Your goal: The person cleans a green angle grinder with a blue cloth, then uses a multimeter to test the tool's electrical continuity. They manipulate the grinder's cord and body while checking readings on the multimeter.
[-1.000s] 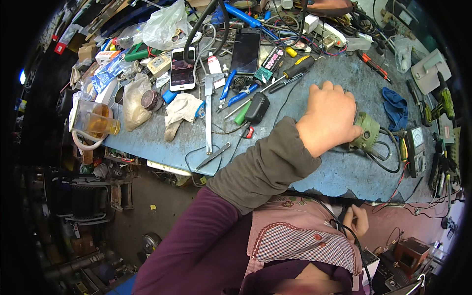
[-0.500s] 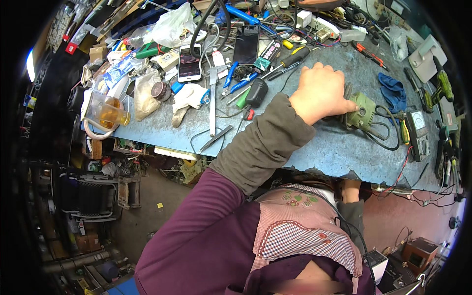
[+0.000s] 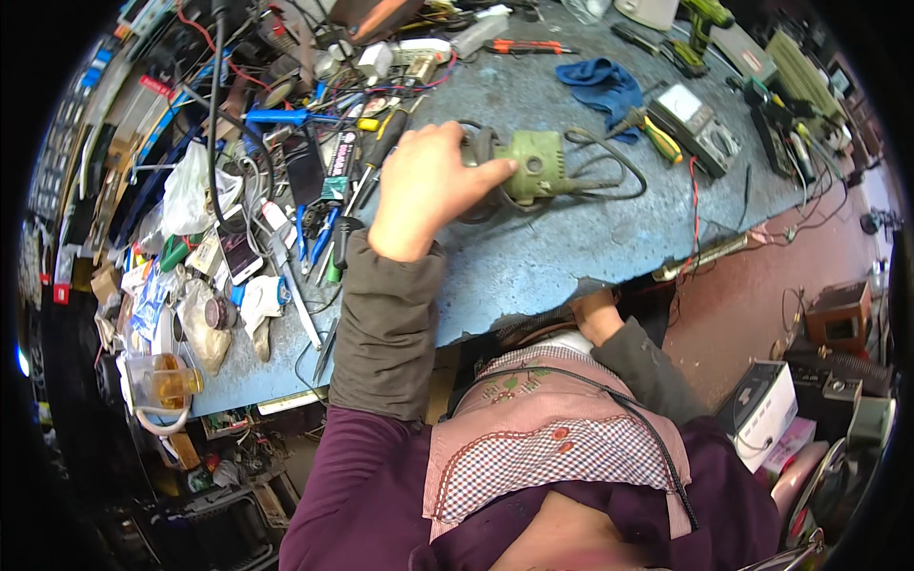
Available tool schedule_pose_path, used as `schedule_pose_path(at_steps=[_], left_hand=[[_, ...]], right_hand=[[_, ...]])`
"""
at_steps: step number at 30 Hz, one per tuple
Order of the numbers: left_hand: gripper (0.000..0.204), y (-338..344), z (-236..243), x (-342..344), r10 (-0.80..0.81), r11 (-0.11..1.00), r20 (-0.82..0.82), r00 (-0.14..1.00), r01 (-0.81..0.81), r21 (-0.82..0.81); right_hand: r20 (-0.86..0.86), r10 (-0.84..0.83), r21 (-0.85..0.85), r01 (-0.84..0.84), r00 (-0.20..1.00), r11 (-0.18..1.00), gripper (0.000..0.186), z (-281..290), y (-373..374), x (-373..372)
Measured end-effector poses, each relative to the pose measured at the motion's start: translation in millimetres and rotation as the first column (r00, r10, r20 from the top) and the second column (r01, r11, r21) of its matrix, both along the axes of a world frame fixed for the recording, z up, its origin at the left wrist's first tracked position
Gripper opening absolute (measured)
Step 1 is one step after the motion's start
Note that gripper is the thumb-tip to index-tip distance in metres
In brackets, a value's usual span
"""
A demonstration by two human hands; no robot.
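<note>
On the blue worktop lies a green corded power tool [image 3: 535, 167] with a round motor body and a dark end. My left hand [image 3: 430, 181] is closed around its dark end, thumb pressed along the green body; the palm hides part of the tool. A black cord [image 3: 624, 181] loops out of the tool's right side. My right hand [image 3: 597, 314] is down at the front edge of the worktop, its fingers hidden beneath the edge, so I cannot see what they do. Left of my left hand lie a screwdriver [image 3: 386, 138] and blue-handled pliers [image 3: 324, 235].
A crumpled blue cloth [image 3: 602, 88], a yellow-green screwdriver [image 3: 664, 141] and an analog multimeter [image 3: 693, 128] lie beyond the tool. Leftward are a smartphone [image 3: 240, 252], a caliper [image 3: 295, 290], plastic bags [image 3: 195, 190] and a jug of amber liquid [image 3: 162, 381]. The worktop's front edge [image 3: 581, 287] is chipped.
The view has swung to the right, so the bench appears shifted left. My left hand stays on the power tool. More of my right forearm shows, its fingers still under the edge.
</note>
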State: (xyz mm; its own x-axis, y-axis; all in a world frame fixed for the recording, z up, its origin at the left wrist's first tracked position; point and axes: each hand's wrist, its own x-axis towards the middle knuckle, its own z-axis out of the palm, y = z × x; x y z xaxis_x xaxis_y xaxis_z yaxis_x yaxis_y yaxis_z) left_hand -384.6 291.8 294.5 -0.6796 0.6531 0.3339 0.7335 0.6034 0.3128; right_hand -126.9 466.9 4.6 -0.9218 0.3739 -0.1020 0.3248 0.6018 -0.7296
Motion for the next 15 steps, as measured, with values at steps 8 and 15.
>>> schedule_pose_path(at_steps=[8, 15], left_hand=[[0.066, 5.3, -0.6, -2.0, 0.0, 1.0, 0.03, 1.0, 0.0, 0.009], [0.055, 14.8, -14.8, 4.5, 0.134, 0.991, -0.181, 0.974, -0.131, 0.031]], right_hand=[[-0.102, -0.767, -0.92, 0.232, 0.634, 0.315, 0.044, 59.9, 2.9, 61.2], [-0.226, -0.793, -0.798, 0.36, 0.565, 0.484, 0.056, 97.3, 27.2, 184.5]])
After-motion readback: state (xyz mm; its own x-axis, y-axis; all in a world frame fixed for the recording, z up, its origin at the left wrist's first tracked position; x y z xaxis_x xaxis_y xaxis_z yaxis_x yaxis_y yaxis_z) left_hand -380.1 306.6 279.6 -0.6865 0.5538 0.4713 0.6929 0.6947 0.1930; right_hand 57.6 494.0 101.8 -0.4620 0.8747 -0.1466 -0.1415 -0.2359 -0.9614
